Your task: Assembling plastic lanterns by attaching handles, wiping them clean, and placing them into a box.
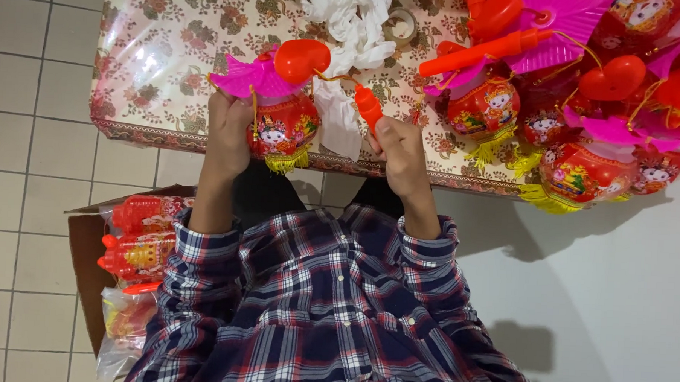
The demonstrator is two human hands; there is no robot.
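My left hand [227, 130] grips a red toy lantern [283, 127] with a pink fan-shaped top [247, 76], a red heart piece [301, 58] and a yellow tassel fringe below. My right hand [399, 152] is closed around the lantern's orange-red handle stick [368, 106], which a thin yellow cord joins to the lantern. Both hands are raised at the near edge of a table with a floral cover [171, 49]. Plaid shirt sleeves cover my forearms.
Several finished red and pink lanterns [582, 173] are piled on the table's right side, with an orange stick [480, 53] among them. White plastic wrappers [353, 26] lie in the middle. A cardboard box [89, 265] of packed lanterns [142, 237] stands on the tiled floor at left.
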